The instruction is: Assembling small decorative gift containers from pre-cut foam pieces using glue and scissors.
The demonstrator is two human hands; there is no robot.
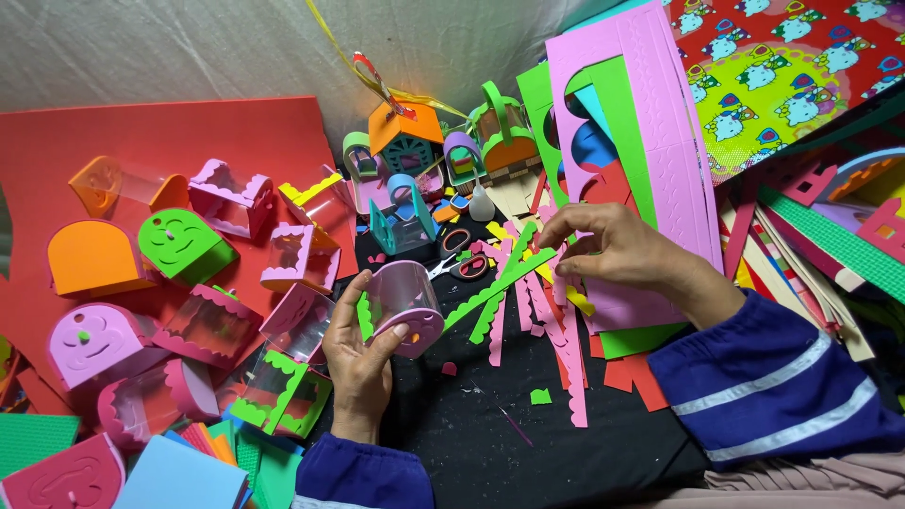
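Here the left hand point(358, 363) curls closed around a pink foam box point(405, 306) with a clear wall; the right hand point(617, 253) pinches a scalloped green foam strip point(500, 287) near scissors point(459, 267).

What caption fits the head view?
Left hand holds a pink box; right hand picks a green strip from foam scraps.
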